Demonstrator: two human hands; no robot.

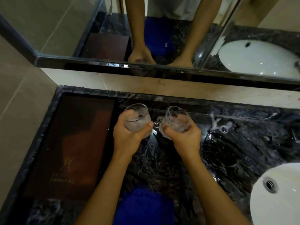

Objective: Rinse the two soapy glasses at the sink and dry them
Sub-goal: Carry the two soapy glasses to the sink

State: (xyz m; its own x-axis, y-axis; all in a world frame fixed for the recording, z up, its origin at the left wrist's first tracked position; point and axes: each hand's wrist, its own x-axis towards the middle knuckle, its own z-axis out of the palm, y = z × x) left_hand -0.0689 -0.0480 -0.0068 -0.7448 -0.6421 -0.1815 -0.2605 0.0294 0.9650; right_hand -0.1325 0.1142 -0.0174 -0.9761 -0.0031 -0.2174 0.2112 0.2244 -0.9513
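Observation:
Two clear, rounded glasses with soap suds inside are held side by side over the dark marble counter [235, 151]. My left hand [128, 135] grips the left glass [138, 117], fingers curled round its body. My right hand [183, 138] grips the right glass [177, 119] the same way. Both glasses tilt slightly away from me, and a narrow gap separates them. The white sink basin [267, 208] lies at the lower right, well away from both hands. A blue cloth [146, 207] lies on the counter near the front edge, between my forearms.
A dark brown tray [69, 143] with a gold logo lies on the counter's left part. Suds marks [219, 124] sit on the marble right of the glasses. A mirror [113, 21] runs along the back wall above a beige ledge. A tiled wall closes off the left.

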